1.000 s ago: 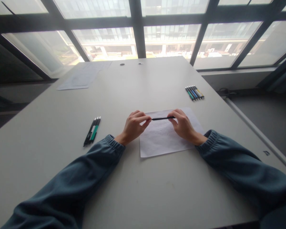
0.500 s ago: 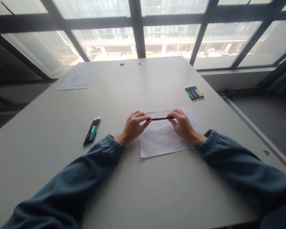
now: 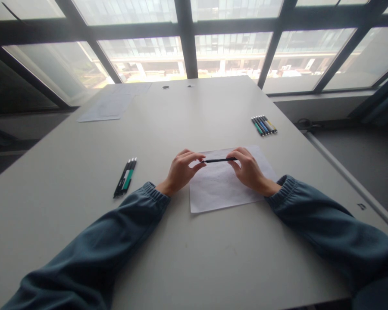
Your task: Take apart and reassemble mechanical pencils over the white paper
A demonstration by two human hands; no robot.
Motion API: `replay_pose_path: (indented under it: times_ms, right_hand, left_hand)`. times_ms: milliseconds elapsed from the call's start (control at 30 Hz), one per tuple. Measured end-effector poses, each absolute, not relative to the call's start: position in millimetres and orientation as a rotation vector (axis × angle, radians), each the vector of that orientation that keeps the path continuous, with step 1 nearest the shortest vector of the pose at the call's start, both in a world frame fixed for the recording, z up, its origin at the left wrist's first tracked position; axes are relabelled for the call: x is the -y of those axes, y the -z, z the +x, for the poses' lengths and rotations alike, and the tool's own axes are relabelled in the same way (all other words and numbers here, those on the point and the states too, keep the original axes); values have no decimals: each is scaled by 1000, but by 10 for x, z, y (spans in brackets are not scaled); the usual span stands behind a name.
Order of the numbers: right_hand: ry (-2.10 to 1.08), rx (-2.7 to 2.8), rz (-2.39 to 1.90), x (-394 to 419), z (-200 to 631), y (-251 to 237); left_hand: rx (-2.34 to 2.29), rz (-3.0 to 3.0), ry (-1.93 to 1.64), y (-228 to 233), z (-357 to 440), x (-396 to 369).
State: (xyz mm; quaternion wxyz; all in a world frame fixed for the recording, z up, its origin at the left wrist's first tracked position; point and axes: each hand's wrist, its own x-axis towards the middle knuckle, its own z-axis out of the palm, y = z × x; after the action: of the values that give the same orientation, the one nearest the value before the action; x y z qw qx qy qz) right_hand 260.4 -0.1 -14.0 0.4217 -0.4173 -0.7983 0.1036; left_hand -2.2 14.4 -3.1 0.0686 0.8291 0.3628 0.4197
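Both hands on one pen (image 3: 219,160), held level just above the sheet (image 3: 223,189) at table centre. Left hand (image 3: 180,172) at 9 o'clock of the pen, fingertips pinched at its left end; a small gap or seam shows there, so possibly cap or tip just parting from the barrel, too small to confirm. Right hand (image 3: 249,171) at 3 o'clock, fingers curled shut around the right end. Judging by that: mid-step, pen gripped and being worked at its left end, nothing written with it yet as far as visible. Sheet flat, faint marks only, unreadable.

Pen: slim, black, straight, thin barrel, lying roughly 9-to-3.

Around: two or three pens (image 3: 125,177) at 9 o'clock of the hands, well apart, black and green. Row of pens (image 3: 264,125) at 1 o'clock, side by side. More papers (image 3: 111,104) at 11 o'clock, far corner of table (image 3: 181,258).
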Motion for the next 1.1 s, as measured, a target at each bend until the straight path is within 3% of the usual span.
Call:
replay_pose_path:
  times_ms: [1100]
  right_hand:
    - [-241, 2032, -924, 34, 2612, 97]
  left_hand:
    - [-1022, 2372, -1337, -3, -12, -131]
